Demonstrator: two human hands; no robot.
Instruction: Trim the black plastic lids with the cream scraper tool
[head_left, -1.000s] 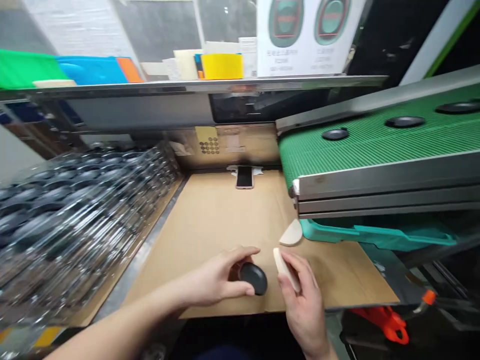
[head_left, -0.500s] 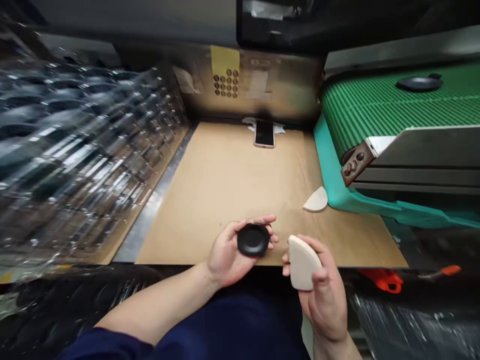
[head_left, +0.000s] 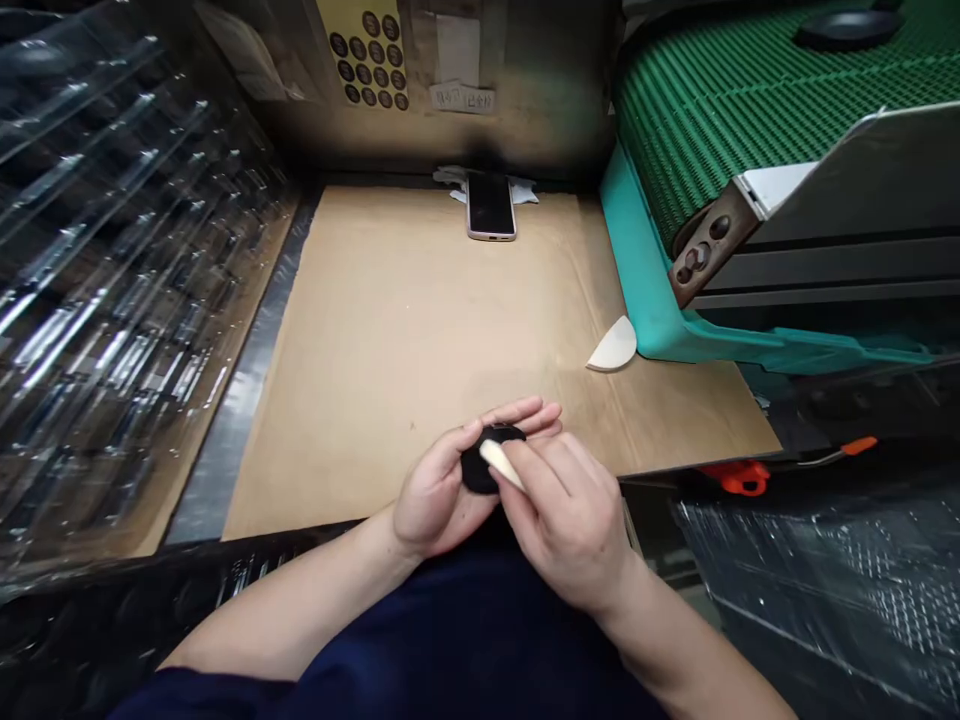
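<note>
A round black dish-shaped part (head_left: pixel 474 470) rests in the palm of my left hand (head_left: pixel 439 490), held along its edge by the thumb and fingers. My right hand (head_left: pixel 574 515) pinches a cream wedge-shaped sponge (head_left: pixel 501 462), whose tip meets the face of the black part. The right fingers cover most of the sponge. A second pale wedge sponge (head_left: pixel 613 345) lies on the cardboard (head_left: pixel 420 310), beside the teal frame.
A green ribbed conveyor belt (head_left: pixel 697 130) with a black round part (head_left: pixel 847 28) on it stands at right. Stacked clear plastic trays (head_left: pixel 112 270) fill the left. A phone (head_left: pixel 491 207) lies at the back. An orange-handled tool (head_left: pixel 742 477) sits by the right edge.
My right hand has moved left and brought the sponge onto the black part. My left hand still holds that part. The view has tilted down and closer to the table.
</note>
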